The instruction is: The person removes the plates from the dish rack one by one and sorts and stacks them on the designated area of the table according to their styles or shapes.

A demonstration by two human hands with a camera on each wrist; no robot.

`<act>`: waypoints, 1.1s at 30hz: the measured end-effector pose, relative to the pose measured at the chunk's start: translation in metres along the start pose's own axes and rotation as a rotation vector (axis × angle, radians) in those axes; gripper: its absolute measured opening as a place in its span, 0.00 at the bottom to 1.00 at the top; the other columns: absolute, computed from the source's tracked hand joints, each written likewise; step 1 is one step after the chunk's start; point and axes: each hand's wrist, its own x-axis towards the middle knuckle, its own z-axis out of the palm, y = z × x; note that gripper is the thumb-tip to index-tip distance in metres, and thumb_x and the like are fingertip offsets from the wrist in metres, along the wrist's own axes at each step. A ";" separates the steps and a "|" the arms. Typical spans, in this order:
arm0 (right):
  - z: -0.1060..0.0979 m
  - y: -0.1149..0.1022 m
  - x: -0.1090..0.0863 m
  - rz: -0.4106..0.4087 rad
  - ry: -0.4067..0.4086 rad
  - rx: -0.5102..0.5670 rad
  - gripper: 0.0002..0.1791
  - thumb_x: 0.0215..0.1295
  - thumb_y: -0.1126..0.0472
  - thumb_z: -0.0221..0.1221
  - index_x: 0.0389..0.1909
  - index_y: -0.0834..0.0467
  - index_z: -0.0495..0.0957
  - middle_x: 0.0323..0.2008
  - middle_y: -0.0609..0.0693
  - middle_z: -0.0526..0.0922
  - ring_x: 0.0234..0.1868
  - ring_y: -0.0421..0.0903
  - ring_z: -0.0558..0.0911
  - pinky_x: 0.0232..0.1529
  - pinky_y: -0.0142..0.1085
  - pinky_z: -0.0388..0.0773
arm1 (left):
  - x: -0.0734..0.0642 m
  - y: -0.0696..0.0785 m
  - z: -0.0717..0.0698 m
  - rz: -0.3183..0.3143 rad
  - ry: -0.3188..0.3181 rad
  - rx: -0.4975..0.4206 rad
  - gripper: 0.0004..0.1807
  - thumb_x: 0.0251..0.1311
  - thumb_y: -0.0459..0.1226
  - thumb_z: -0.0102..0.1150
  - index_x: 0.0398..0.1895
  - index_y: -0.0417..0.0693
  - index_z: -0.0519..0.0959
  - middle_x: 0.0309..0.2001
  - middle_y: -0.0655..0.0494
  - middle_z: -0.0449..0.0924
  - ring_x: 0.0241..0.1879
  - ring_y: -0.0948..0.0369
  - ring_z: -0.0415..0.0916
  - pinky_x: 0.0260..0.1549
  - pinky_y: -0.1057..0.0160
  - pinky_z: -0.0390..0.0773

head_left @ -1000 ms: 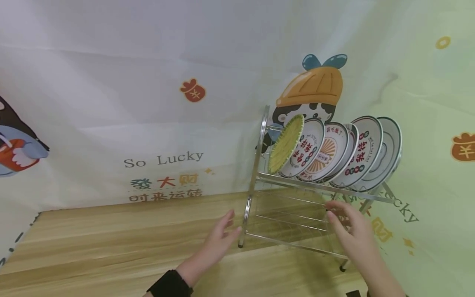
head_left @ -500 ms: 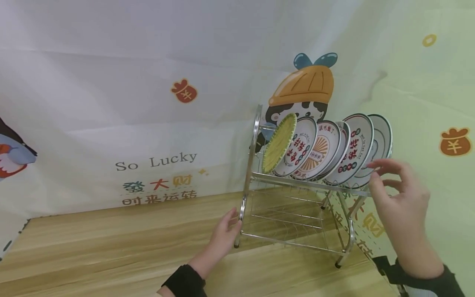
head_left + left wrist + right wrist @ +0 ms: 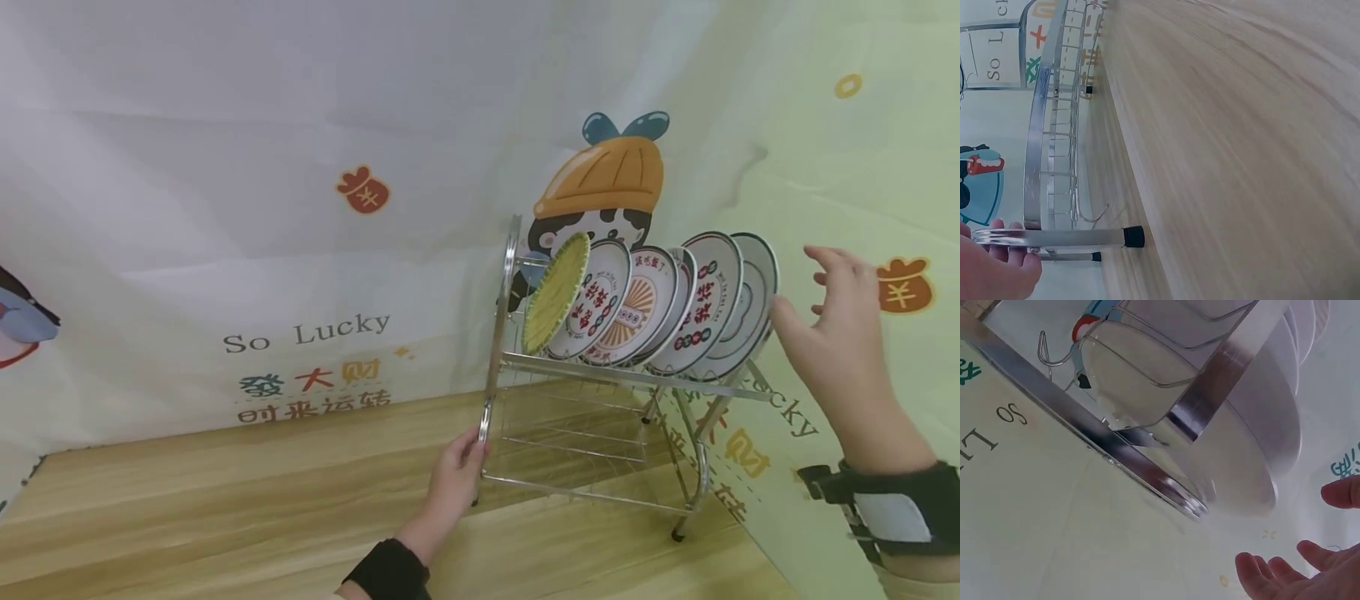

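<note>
A metal two-tier dish rack [image 3: 637, 377] stands on the wooden table, its upper tier holding several plates on edge. My left hand [image 3: 452, 482] grips the rack's left front leg [image 3: 1075, 237], thumb and fingers around the metal. At the other end my right hand [image 3: 846, 342] is raised beside the rightmost white plate [image 3: 756, 312], thumb and fingers spread apart. In the right wrist view a gap shows between my right fingertips [image 3: 1249, 565] and that plate [image 3: 1241, 481]. The leftmost plate [image 3: 557, 293] is yellow-green with a fringed rim; several printed white plates lean between.
The wooden tabletop [image 3: 225, 500] extends to the left of the rack. A printed cloth backdrop [image 3: 225, 208] hangs behind and to the right, close to the rack. The rack's lower tier [image 3: 577, 442] is open wire. Black straps [image 3: 885, 508] circle both wrists.
My right hand has moved up and right from the rack's lower front to beside the last plate. My left hand has closed on the left leg. The rack appears slightly further left in view.
</note>
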 end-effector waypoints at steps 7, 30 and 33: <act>0.005 0.009 0.025 0.109 -0.242 0.017 0.39 0.63 0.51 0.44 0.66 0.63 0.37 0.65 0.65 0.39 0.60 0.66 0.53 0.50 0.61 0.60 | 0.007 -0.004 0.006 -0.032 0.104 -0.022 0.12 0.58 0.35 0.50 0.44 0.39 0.73 0.34 0.52 0.77 0.38 0.52 0.74 0.34 0.63 0.75; 0.014 0.015 0.030 0.011 -0.150 -0.236 0.16 0.56 0.64 0.48 0.44 0.68 0.70 0.40 0.68 0.68 0.39 0.62 0.70 0.33 0.51 0.71 | 0.009 -0.008 0.003 -0.106 0.099 -0.116 0.11 0.55 0.36 0.54 0.40 0.40 0.76 0.33 0.51 0.79 0.39 0.51 0.76 0.39 0.62 0.76; 0.014 0.015 0.030 -0.015 -0.140 -0.276 0.14 0.56 0.64 0.47 0.40 0.68 0.70 0.35 0.66 0.68 0.34 0.59 0.68 0.27 0.48 0.67 | 0.010 -0.009 0.004 -0.113 0.099 -0.116 0.11 0.56 0.36 0.54 0.40 0.40 0.76 0.35 0.48 0.79 0.39 0.51 0.76 0.39 0.61 0.76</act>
